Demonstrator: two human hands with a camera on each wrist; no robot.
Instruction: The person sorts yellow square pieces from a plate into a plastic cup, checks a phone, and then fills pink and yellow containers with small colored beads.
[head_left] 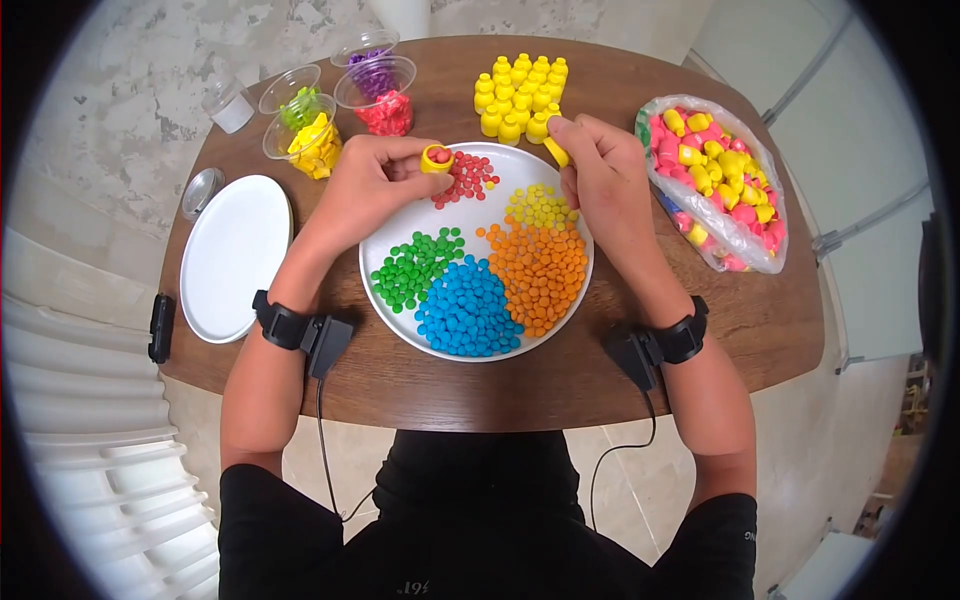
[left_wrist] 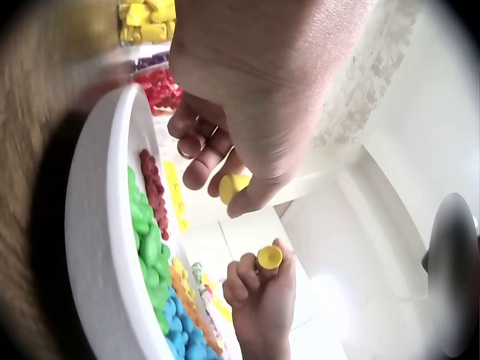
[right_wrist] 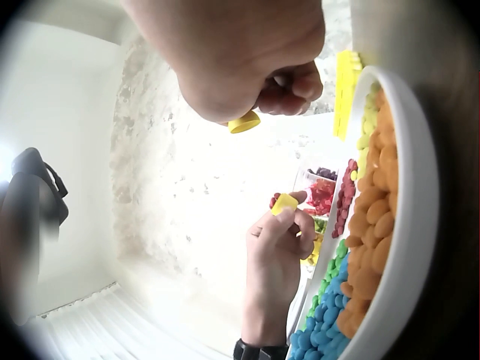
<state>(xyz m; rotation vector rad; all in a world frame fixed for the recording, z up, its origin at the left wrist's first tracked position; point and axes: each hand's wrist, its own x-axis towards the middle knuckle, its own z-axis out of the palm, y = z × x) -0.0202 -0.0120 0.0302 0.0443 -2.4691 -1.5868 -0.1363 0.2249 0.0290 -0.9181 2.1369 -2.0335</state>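
Observation:
My left hand (head_left: pixel 372 190) pinches a small yellow plastic cup (head_left: pixel 431 167) over the left back of the round white plate (head_left: pixel 408 212). Red candies show in the cup's mouth. Over the plate's right back edge, my right hand (head_left: pixel 612 185) pinches a yellow bottle-shaped top piece (head_left: pixel 556 152); its hollow round end shows in the left wrist view. The two pieces are apart. On the plate lie sorted candies: red (head_left: pixel 468 180) near my left hand, yellow (head_left: pixel 540 207), orange (head_left: pixel 540 270), blue (head_left: pixel 468 310) and green (head_left: pixel 417 268).
Several small yellow bottles (head_left: pixel 520 90) stand grouped behind the plate. A plastic bag (head_left: pixel 765 245) of pink and yellow pieces lies at right. Clear cups with yellow (head_left: pixel 316 150), red (head_left: pixel 388 115) and purple pieces stand back left. An oval white plate (head_left: pixel 235 260) lies left.

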